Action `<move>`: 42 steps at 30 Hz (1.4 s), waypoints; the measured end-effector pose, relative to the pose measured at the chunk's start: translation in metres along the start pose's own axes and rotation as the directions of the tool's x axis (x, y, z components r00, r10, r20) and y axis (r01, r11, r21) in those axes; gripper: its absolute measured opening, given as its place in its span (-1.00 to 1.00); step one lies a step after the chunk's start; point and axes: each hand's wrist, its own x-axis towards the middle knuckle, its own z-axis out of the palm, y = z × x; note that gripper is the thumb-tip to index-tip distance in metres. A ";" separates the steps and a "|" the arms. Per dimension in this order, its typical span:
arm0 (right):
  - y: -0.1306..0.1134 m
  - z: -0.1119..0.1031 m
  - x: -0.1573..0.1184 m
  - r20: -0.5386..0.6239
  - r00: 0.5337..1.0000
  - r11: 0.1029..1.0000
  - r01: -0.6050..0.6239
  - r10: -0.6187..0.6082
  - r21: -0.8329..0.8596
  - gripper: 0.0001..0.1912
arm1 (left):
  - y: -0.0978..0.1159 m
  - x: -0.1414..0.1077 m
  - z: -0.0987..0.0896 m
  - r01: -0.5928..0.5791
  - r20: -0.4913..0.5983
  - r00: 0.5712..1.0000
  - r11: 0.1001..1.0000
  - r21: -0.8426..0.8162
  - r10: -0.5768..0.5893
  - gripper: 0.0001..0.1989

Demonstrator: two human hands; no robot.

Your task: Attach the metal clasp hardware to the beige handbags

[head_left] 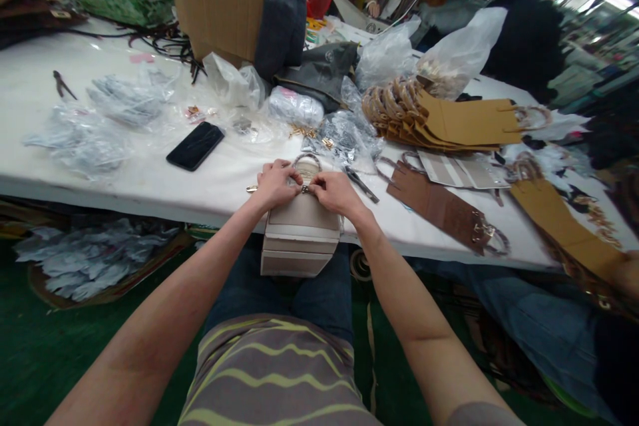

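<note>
white-covered worktable (150,193) crosses the frame; at centre, one beige handled bag piece (303,221) overhangs the near edge, probably light, bendable yet firm, best held by its sides. left hand (276,184) and right hand (334,194) have fingertips closed on what seems one small metal fitting (305,190). one black phone (196,146) lies left of centre, one brown panel (434,206) right

The bag piece (302,218) is beige, the smartphone (196,146) black, the tablecloth (150,180) white; yellow wavy stripes cross the grey shirt (274,373).
</note>
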 end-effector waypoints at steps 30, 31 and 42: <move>-0.006 -0.013 0.019 0.154 0.987 0.998 -0.034 0.042 -0.052 -0.82 | 0.003 -0.003 -0.001 -0.002 0.004 1.000 1.000 -0.008 0.002 -0.80; -0.008 -0.013 0.019 0.159 0.986 0.997 -0.046 0.055 -0.059 -0.83 | 0.003 -0.003 -0.001 -0.004 0.004 1.000 1.000 -0.007 0.004 -0.80; -0.016 -0.002 0.002 0.048 0.998 0.986 -0.039 0.047 -0.161 -0.81 | -0.010 0.005 -0.003 -0.024 0.082 0.996 1.000 -0.016 0.025 -0.71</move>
